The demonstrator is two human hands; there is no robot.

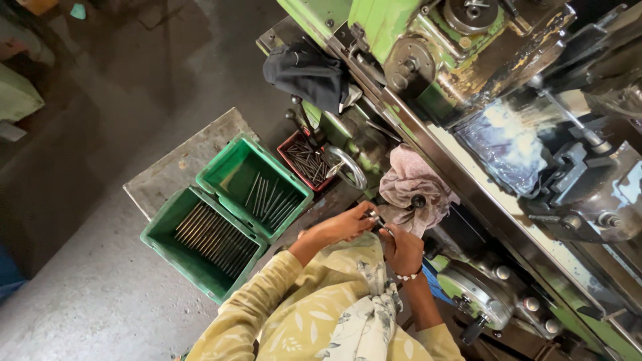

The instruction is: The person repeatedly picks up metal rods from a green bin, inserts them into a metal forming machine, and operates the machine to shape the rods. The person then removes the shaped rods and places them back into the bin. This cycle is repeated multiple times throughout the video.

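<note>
My left hand (344, 224) and my right hand (402, 247) meet close together in front of a green lathe (401, 27). Between their fingertips they hold a small metal piece (376, 217); its exact shape is too small to tell. A beaded bracelet circles my right wrist. My sleeves are pale yellow with a leaf print. A pink rag (411, 184) lies on the machine just beyond my hands.
Two green crates (175, 217) (231, 160) with several thin metal rods stand on a low metal platform at left. A small red tray (287, 144) of rods sits by a handwheel (348, 167). A dark cloth (307, 73) hangs on the lathe. Bare concrete floor lies at left.
</note>
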